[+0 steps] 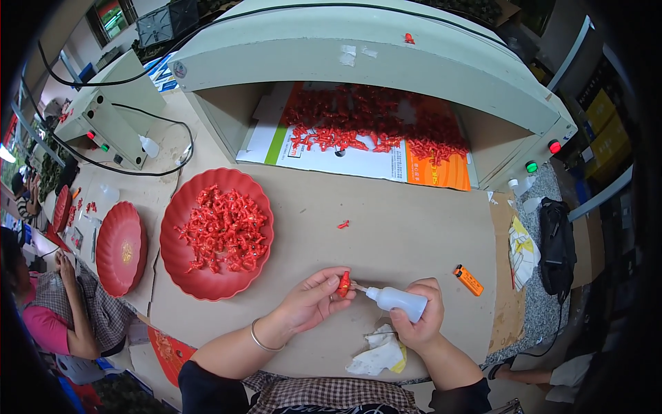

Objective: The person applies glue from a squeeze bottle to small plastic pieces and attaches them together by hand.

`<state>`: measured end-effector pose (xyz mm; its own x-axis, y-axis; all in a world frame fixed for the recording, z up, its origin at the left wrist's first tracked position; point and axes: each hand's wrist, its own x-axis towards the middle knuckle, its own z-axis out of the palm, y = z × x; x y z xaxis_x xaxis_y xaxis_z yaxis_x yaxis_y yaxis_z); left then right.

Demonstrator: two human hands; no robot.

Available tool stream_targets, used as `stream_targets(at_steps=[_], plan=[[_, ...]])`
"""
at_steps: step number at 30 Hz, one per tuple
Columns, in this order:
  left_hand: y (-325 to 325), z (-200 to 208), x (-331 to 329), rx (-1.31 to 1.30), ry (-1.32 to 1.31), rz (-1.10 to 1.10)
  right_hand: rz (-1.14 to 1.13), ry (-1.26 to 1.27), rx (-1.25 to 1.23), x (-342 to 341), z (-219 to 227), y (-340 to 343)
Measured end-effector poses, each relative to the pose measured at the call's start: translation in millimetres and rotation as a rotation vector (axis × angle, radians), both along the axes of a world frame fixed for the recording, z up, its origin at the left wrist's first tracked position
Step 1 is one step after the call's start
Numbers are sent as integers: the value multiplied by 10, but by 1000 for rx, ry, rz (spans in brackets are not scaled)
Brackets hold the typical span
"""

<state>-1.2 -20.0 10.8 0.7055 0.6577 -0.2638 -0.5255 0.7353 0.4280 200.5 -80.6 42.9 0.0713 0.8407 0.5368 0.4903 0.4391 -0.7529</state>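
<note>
Between the thumb and fingers of my left hand (312, 301) is a small glossy red figurine (344, 283). My right hand (423, 314) is wrapped round a translucent white squeeze bottle (398, 302), tilted so that its thin nozzle points left and meets the figurine or comes very close to it. To the left stands a scalloped red bowl (172, 257) heaped with similar red figurines (224, 231). One small red piece (343, 224) lies alone on the brown table covering, beyond my hands. A crumpled white and yellow cloth (378, 350) rests just below my right hand.
A pale green box-like cabinet (358, 52) spans the back, with many red figurines on printed cardboard (324, 162) inside. An orange lighter (469, 280) lies at right, near another cloth (523, 252) and a black bag (556, 241). Left are another red bowl (110, 248) and a seated person (58, 317).
</note>
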Motion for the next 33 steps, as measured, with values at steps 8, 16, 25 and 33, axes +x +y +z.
stream_targets(at_steps=[8, 16, 25, 33], plan=[[3, -18, -4, 36, -5, -7, 28, -5, 11, 0, -1, 1], [-1, -9, -2, 9, -3, -7, 43, 2, 6, -4, -46, -9], [-2, -13, 1, 5, 8, -3, 38, 1, 0, -4, -24, -4], [0, -13, 2, -2, 2, -5, 35, -14, 10, 1, -18, -3]])
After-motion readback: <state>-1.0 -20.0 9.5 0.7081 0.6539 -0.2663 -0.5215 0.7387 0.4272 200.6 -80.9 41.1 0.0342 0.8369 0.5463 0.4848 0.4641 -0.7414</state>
